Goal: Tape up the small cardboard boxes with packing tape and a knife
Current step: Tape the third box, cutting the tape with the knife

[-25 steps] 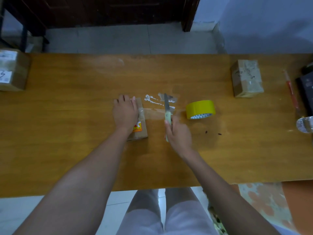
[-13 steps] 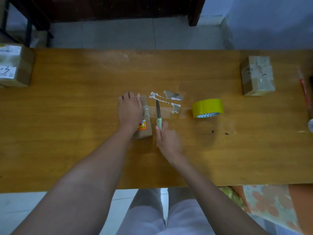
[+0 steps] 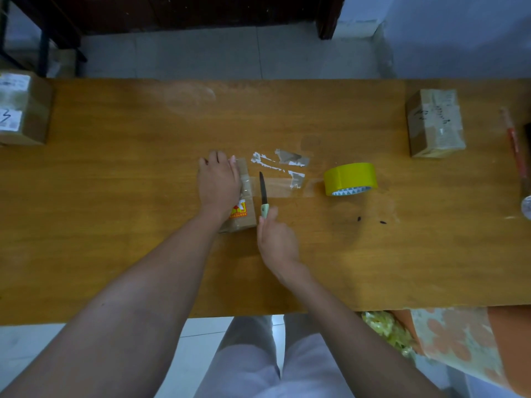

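A small cardboard box (image 3: 244, 209) with an orange sticker lies mid-table, and my left hand (image 3: 219, 183) presses flat on top of it. A clear strip of tape (image 3: 280, 187) runs from the box rightward along the table to the yellow tape roll (image 3: 350, 178). My right hand (image 3: 275, 239) grips the pale green handle of a knife (image 3: 263, 193). Its dark blade points away from me and lies across the tape strip just right of the box.
Torn tape scraps (image 3: 290, 163) stick to the wooden table (image 3: 115, 196) behind the strip. A taped box (image 3: 435, 122) sits at the back right, a larger labelled box (image 3: 21, 109) at the far left. A red pen (image 3: 514, 145) lies by the right edge.
My right hand has carried the knife leftward, from near the tape roll to right beside the box, across the tape strip. My left hand has stayed on the box.
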### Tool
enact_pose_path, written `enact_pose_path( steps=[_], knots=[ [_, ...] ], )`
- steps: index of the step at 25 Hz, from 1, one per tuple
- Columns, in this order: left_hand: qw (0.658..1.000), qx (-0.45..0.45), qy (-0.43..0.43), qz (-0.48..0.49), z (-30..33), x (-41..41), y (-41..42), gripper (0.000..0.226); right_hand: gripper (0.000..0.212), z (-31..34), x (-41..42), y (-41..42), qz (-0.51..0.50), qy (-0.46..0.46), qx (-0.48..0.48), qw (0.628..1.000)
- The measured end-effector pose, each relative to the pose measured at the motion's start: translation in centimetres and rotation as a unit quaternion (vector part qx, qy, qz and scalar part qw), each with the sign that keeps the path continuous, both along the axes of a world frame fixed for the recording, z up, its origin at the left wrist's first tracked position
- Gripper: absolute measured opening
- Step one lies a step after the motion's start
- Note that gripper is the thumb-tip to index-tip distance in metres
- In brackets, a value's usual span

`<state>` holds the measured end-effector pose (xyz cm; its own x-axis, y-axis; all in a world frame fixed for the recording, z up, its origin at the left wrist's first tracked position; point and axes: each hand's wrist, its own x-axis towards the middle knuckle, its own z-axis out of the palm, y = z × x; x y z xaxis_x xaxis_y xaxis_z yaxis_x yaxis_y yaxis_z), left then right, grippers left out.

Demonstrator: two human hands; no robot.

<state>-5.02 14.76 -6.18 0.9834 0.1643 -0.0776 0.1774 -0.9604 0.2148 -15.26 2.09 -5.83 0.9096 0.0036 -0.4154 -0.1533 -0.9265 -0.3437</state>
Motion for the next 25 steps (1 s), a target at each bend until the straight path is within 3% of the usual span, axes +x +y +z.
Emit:
enact_pose_path(
  steps=[8,13,18,22,25],
  knots=[
    [1.000,0.006,0.005,-0.008,-0.3,0.1,-0.1,0.046,0.032,-0.7,0.0,-0.5,0.012,0.002,-0.031,0.999],
    [1.000,-0.007,-0.017,-0.018,-0.3,0.0,-0.1,0.045,0.024,-1.1,0.8,-0.2,0.010,0.012,-0.010,1.000],
    [1.000,-0.018,-0.018,-0.009,-0.3,0.0,0.1,0.045,0.024,-0.9,0.4,0.4,-0.053,0.012,-0.002,0.999],
    [0.994,-0.096,-0.047,0.012,-0.5,-0.2,1.0,0.039,0.030,0.1,-0.4,-0.9,-0.092,-0.032,0.054,0.994],
    [0.986,-0.153,-0.067,0.024,-0.5,-0.2,1.8,0.036,0.038,0.7,1.7,-2.6,-0.101,-0.077,0.046,0.991]
  ],
)
